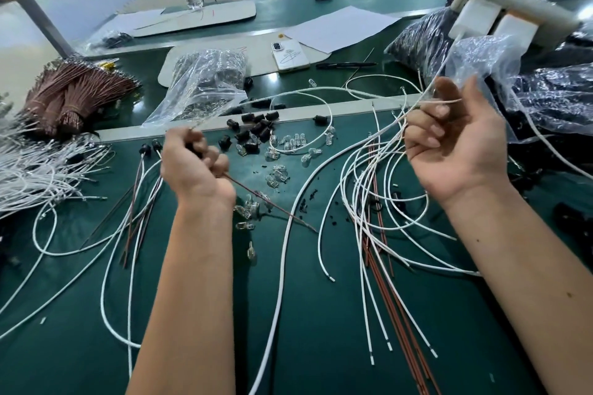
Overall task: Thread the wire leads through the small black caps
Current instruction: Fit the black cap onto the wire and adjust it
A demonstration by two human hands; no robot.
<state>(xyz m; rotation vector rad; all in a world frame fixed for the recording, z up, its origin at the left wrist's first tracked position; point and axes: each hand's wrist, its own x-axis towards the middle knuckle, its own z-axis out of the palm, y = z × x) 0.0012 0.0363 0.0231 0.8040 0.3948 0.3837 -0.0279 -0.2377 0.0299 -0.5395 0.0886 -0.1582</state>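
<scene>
Pinching a white lead (378, 138) in the right hand (455, 144), neighbouring tangled wires (369, 218) could be dragged along, while a black cap (192, 147) is gripped by the left hand (195, 167)

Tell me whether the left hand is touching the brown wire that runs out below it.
Touching. The head view shows the left hand with fingers curled round the brown wire, which emerges from the fist and slants down to the green table.

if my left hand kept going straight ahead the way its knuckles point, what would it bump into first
Probably the loose black caps just beyond the left hand, with the clear bag behind them; depth is hard to judge.
</scene>
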